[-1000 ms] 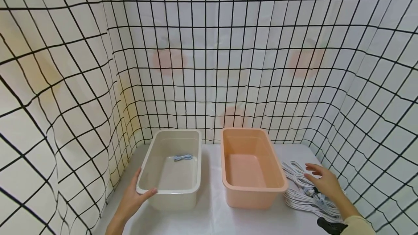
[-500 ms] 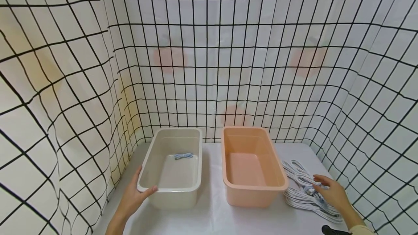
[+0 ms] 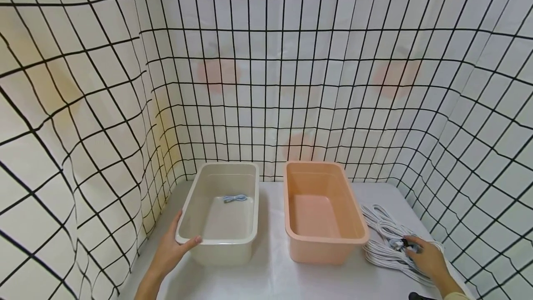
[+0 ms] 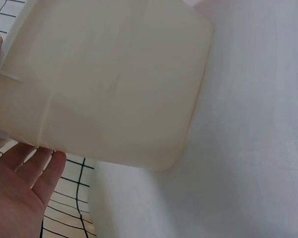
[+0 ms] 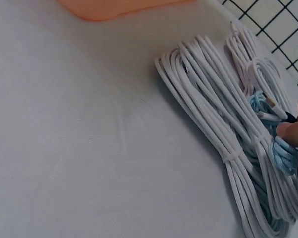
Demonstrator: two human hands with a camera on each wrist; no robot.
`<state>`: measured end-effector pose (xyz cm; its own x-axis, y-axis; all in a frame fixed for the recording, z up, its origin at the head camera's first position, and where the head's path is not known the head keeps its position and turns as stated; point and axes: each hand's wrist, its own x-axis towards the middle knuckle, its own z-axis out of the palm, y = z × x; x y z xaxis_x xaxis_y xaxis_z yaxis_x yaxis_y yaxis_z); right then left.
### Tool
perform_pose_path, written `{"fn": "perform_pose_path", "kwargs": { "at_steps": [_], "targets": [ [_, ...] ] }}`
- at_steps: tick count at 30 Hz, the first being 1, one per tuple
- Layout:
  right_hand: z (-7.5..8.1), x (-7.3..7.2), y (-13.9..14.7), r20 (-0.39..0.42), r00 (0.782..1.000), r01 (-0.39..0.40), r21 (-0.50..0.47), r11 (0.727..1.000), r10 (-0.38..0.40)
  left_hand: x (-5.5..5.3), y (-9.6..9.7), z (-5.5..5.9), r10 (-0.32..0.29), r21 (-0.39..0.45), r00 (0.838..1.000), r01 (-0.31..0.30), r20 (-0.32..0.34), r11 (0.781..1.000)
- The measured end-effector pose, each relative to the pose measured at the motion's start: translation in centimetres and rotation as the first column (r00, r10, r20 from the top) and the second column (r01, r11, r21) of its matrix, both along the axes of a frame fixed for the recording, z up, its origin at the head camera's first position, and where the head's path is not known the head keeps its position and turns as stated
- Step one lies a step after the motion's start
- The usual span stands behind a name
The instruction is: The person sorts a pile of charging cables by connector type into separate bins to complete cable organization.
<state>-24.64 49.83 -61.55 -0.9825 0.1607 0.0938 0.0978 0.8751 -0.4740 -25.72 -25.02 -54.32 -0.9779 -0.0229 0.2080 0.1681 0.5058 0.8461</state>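
Observation:
My left hand (image 3: pixel 168 253) rests against the near left corner of a beige plastic bin (image 3: pixel 220 246). Its thumb lies over the front rim, and the fingers stretch along the left side; the left wrist view shows these fingers (image 4: pixel 48 173) fairly straight against the outer wall. A small light-blue bundled cable (image 3: pixel 235 198) lies on this bin's floor. At the right, my right hand (image 3: pixel 429 259) reaches down into a pile of white bundled cables (image 3: pixel 385 249). Between thumb and finger it pinches a light-blue cable bundle (image 5: pixel 286 156), beside a dark tie and a plug. Part of that hand falls outside the right wrist view.
An orange bin (image 3: pixel 325 248) stands between the beige bin and the cable pile. Black netting (image 3: pixel 270 87) over pale cloth encloses the back and both sides. White cloth (image 3: pixel 270 281) covers the table. A small black object (image 3: pixel 418 296) shows at the lower right edge.
My right hand has moved down and toward me onto the cable pile, and its fingers have closed on the light-blue bundle. The left hand keeps its place on the beige bin.

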Motion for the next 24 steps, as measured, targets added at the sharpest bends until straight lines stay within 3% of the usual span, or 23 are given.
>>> {"fn": "perform_pose_path", "kwargs": {
  "at_steps": [4, 8, 18, 24],
  "targets": [
    [-0.3, -0.6, -0.5, -0.077, 0.997, -0.026, 0.086, 0.996, 0.032, 0.0, -0.2, 0.0, 0.004, -0.001, 1.000, -0.004, -0.005, 1.000],
    [-0.3, -1.1, -1.1, -0.076, 0.997, -0.010, 0.167, 0.986, 0.022, 0.0, -0.1, 0.0, 0.004, -0.004, 1.000, -0.004, -0.007, 1.000],
    [-0.2, -1.0, -2.2, -0.054, 0.995, 0.089, 0.139, 0.986, -0.082, 0.0, 0.0, -0.1, 0.002, 0.011, 1.000, -0.002, 0.000, 1.000],
    [-0.2, -0.9, -2.2, -0.047, 0.996, 0.086, 0.177, 0.980, -0.079, -0.1, 0.0, 0.0, -0.007, 0.015, 1.000, 0.007, -0.003, 1.000]
  ]
}}
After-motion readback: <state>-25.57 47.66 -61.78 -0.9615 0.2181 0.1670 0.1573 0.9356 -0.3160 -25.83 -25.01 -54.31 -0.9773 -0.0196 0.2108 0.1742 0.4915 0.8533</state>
